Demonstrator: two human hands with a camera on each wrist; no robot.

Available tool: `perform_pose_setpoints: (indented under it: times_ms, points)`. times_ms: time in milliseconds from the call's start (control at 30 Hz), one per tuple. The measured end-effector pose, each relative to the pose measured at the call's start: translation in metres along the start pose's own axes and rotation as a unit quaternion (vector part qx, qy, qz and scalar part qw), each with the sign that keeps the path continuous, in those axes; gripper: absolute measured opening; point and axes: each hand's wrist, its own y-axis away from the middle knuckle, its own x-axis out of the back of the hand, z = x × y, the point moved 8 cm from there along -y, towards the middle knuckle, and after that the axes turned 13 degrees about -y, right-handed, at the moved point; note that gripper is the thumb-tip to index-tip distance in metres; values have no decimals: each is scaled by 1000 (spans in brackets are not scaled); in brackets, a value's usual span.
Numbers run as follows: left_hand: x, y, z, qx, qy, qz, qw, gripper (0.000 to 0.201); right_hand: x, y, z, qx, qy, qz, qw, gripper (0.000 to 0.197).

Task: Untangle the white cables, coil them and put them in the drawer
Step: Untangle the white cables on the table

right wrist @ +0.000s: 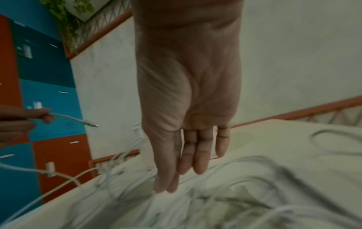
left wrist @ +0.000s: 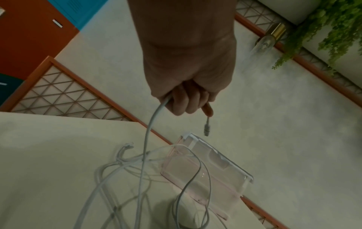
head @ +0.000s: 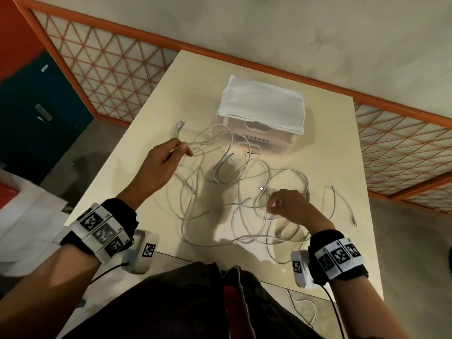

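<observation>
Two hands (head: pixel 156 165) (head: pixel 291 206) among unlabelled white cables (head: pixel 234 192), no legible writing.

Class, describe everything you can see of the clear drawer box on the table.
The drawer box stands upright at the far middle of the cream table. It looks like clear, faintly pink plastic with stacked drawers, each front with a cut-out grip; a white cloth covers its top. The drawers look closed. Loops of the white cables lie against its front. Neither hand touches it.
</observation>
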Motion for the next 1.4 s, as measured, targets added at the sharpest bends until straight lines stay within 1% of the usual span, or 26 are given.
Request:
perform_pose_setpoints:
  times_ms: [67, 133, 167, 233, 300, 333, 433, 500, 533, 567, 633, 700, 733, 767, 867, 933, 1000, 1100, 1167, 1267, 1400]
  points:
    - [1, 2, 0, 26, 60, -24, 998, 32, -14, -11, -24, 39, -42, -9, 998, 6]
    - [-2, 5, 1, 54, 101, -47, 992, 34, -40, -20, -40, 48, -59, -54, 996, 19]
    - [-5, 8, 1, 64, 105, -60, 991, 33, -55, -23, -43, 34, -47, -75, 996, 28]
    - [-11, 13, -3, 78, 101, -85, 988, 32, -79, -28, -41, -18, 29, -88, 996, 42]
    - [-17, 18, -7, 88, 102, -109, 985, 30, -92, -30, -39, -50, 93, -71, 992, 46]
    - [-20, 20, -8, 92, 104, -118, 983, 29, -96, -31, -39, -54, 92, -61, 992, 47]
    - [-27, 23, -7, 96, 101, -137, 981, 27, -94, -32, -37, -70, 65, -36, 995, 43]
    - [-32, 23, -5, 90, 95, -153, 980, 25, -92, -32, -34, -83, 80, -39, 993, 47]
    - [-35, 23, -3, 85, 93, -159, 979, 24, -91, -29, -35, -85, 91, -57, 991, 46]
    - [-37, 22, -1, 79, 91, -162, 979, 23, -91, -30, -36, -71, 99, -81, 989, 42]
    - [-42, 22, 1, 73, 93, -169, 979, 27, -84, -27, -41, -46, 81, -127, 988, 21]
    - [-47, 22, 3, 69, 99, -182, 976, 34, -68, -23, -47, -24, 50, -157, 986, 29]
    - [-50, 22, 4, 67, 102, -188, 974, 34, -58, -20, -52, -12, 42, -161, 986, 28]
    - [-53, 21, 5, 66, 106, -194, 973, 32, -48, -19, -58, 10, 40, -160, 986, 24]
    - [-64, 19, 8, 74, 117, -205, 969, 19, -20, -11, -74, 67, 29, -132, 989, 27]
    - [-71, 19, 8, 82, 124, -216, 965, 15, -3, -10, -84, 106, -31, -85, 990, 24]
    - [-77, 20, 11, 84, 121, -239, 960, 14, 12, -10, -91, 133, -109, -25, 985, 19]
    - [-85, 22, 18, 73, 108, -278, 952, 14, 21, -11, -99, 157, -170, 21, 973, 12]
    - [-89, 24, 23, 62, 98, -296, 948, 15, 20, -12, -104, 153, -209, 18, 966, 10]
    - [-95, 24, 28, 51, 108, -311, 943, 17, 13, -14, -107, 136, -272, -11, 953, 12]
    - [-99, 22, 33, 58, 145, -307, 939, 21, 0, -13, -113, 122, -299, -47, 945, 12]
